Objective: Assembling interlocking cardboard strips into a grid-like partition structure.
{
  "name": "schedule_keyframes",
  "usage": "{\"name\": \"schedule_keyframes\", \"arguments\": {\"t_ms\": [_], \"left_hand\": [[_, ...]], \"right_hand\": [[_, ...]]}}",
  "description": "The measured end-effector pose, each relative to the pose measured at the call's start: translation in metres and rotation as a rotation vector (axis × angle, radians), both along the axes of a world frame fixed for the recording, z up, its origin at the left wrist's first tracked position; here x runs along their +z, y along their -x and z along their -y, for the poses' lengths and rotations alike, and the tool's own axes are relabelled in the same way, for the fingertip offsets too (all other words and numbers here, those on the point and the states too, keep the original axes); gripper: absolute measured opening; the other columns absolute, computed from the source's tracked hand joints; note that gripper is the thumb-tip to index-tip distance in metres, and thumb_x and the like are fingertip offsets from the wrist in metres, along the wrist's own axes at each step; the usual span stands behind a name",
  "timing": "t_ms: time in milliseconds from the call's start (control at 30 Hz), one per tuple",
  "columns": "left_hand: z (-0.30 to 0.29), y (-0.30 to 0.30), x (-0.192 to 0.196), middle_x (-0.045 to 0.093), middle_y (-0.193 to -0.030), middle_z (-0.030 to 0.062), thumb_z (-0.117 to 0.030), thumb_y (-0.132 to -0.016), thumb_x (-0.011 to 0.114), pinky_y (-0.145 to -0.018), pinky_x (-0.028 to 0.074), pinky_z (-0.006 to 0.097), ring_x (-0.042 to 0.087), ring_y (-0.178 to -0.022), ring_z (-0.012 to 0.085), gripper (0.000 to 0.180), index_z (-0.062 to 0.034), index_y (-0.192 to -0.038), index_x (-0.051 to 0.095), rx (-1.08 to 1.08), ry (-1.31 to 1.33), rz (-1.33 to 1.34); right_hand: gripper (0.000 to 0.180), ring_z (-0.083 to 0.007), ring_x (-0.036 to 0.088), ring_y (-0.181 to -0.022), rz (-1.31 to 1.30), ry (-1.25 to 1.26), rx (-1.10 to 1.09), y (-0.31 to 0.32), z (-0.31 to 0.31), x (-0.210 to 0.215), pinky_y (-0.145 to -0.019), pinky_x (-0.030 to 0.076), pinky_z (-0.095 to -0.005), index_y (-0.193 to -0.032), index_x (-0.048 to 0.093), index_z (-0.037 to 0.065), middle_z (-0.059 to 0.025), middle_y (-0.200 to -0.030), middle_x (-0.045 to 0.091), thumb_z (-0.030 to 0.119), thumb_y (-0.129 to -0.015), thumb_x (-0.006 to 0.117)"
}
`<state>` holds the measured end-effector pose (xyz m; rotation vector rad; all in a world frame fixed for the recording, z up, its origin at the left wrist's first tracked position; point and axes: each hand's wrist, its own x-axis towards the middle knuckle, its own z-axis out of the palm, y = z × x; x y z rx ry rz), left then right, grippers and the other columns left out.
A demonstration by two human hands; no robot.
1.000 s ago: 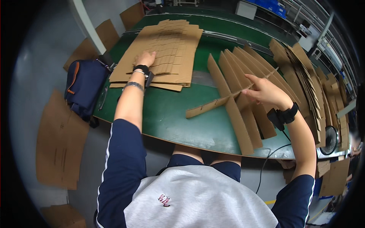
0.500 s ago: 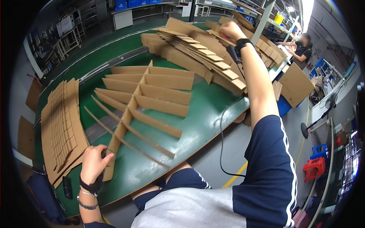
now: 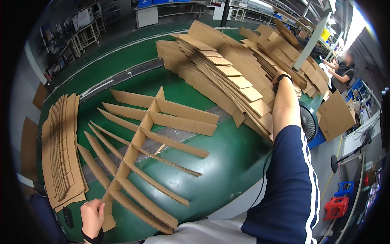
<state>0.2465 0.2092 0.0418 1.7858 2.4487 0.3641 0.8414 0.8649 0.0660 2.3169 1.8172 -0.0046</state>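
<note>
A cardboard divider lattice (image 3: pixel 131 156) stands on the green table (image 3: pixel 211 183), its several cross strips slotted through one long spine strip. My left hand (image 3: pixel 92 214) is closed on the near end of that spine, thumb against the board. My right arm stretches far to the right. There, my right hand (image 3: pixel 279 75) is at the edge of a large heap of cardboard strips (image 3: pixel 227 73); its fingers are hidden among the boards and behind the black wristband, so its grip does not show.
A pile of slotted cardboard pieces (image 3: pixel 61 150) lies at the left, with a small black object (image 3: pixel 68 217) beside it. A black fan (image 3: pixel 308 122) stands right of my arm, near a cardboard box (image 3: pixel 336 114). Another person (image 3: pixel 343 71) works at the far right.
My right hand has come down from above the heap to its right edge. My left hand stays at the spine's near end. The view has shifted, and the lattice sits lower in it.
</note>
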Motion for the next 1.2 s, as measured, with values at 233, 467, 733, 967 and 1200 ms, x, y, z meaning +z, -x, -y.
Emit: {"name": "schedule_keyframes", "arguments": {"t_ms": [233,467,733,967,1200], "left_hand": [[-0.011,0.005,-0.006,0.056,-0.067,0.0195,-0.002,-0.075,0.068,-0.06,0.041,0.046,0.053,-0.063,0.0414,0.013,0.001,-0.072,0.055,0.025,0.026,-0.027],[-0.015,-0.007,0.001,0.052,-0.066,0.0206,0.0,-0.076,0.066,-0.058,0.04,0.044,0.055,-0.065,0.041,0.014,0.0034,-0.072,0.053,0.057,0.01,-0.042],[-0.011,-0.001,-0.009,0.056,-0.067,0.0194,-0.002,-0.075,0.067,-0.061,0.042,0.046,0.055,-0.066,0.0406,0.013,0.0001,-0.071,0.054,0.078,-0.044,-0.048],[-0.001,-0.008,0.004,0.057,-0.068,0.0187,-0.004,-0.079,0.065,-0.062,0.043,0.046,0.056,-0.067,0.0391,0.012,-0.0008,-0.073,0.055,0.012,-0.008,-0.098],[-0.019,0.025,-0.003,0.059,-0.072,0.0199,-0.013,-0.088,0.06,-0.062,0.046,0.05,0.059,-0.072,0.0422,0.015,-0.003,-0.078,0.054,-0.099,-0.092,-0.156]], "right_hand": [[0.048,-0.0233,0.064,-0.114,0.117,0.001,-0.076,-0.019,-0.015,-0.018,-0.094,0.053,-0.0355,-0.116,0.07,0.007,-0.0152,-0.123,0.065,0.024,-0.071,0.072],[0.049,-0.0289,0.061,-0.116,0.022,0.019,-0.029,-0.007,-0.013,-0.022,-0.098,0.049,-0.0386,-0.117,0.066,0.001,-0.0193,-0.126,0.062,0.03,-0.077,0.065],[0.036,-0.0279,0.062,-0.116,0.172,-0.268,-0.024,-0.043,-0.047,-0.04,-0.097,0.05,-0.0399,-0.12,0.065,0.008,-0.0163,-0.122,0.065,0.017,-0.097,0.038],[0.034,-0.0306,0.063,-0.114,0.164,-0.418,0.02,0.004,-0.032,0.009,-0.094,0.051,-0.0425,-0.117,0.065,0.009,-0.0143,-0.123,0.065,0.02,-0.097,0.04],[0.038,-0.043,0.065,-0.095,0.422,-0.703,0.594,-0.006,-0.028,0.13,-0.084,0.053,-0.0519,-0.099,0.063,-0.002,-0.0299,-0.107,0.065,0.032,-0.093,0.046]]}}
